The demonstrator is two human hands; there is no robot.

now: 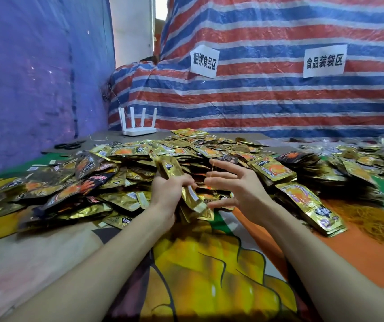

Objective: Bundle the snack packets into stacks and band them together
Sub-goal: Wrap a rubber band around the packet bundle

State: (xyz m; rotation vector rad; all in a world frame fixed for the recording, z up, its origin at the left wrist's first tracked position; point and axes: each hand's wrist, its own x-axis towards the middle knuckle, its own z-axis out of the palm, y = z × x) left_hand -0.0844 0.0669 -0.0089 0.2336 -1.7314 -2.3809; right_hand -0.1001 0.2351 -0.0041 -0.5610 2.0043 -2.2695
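A stack of gold snack packets (174, 175) is gripped in my left hand (167, 194), tilted from upper left to lower right above the table. My right hand (235, 184) is just to its right with fingers spread, and a thin yellow rubber band (213, 173) is stretched across those fingers. The thumb of that hand touches the stack's lower end. A big loose heap of gold and black snack packets (139, 156) covers the table behind both hands.
Banded stacks (311, 208) lie at the right beside a pile of loose rubber bands (372, 219). Black scissors (70, 145) and a white router (138, 129) sit at the back left. A striped tarp (256, 101) with two paper signs forms the back wall.
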